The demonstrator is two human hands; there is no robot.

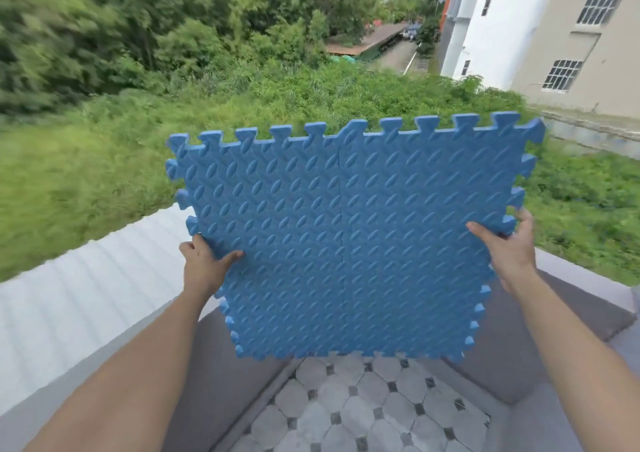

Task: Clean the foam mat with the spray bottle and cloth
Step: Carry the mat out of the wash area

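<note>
A blue foam mat (pixel 349 229) with a raised leaf pattern and puzzle-tooth edges hangs upright in the air in front of me, made of two tiles joined down the middle. My left hand (pixel 202 264) grips its left edge, thumb on the near face. On the right edge, my right hand (pixel 509 247) holds it the same way. Neither a spray bottle nor a cloth is in view.
Below the mat is a tiled floor (pixel 363 406) enclosed by a grey parapet wall (pixel 221 358). A white corrugated roof (pixel 79 292) lies to the left. Beyond are tall grass, trees, and a pale building (pixel 554 28) at the right.
</note>
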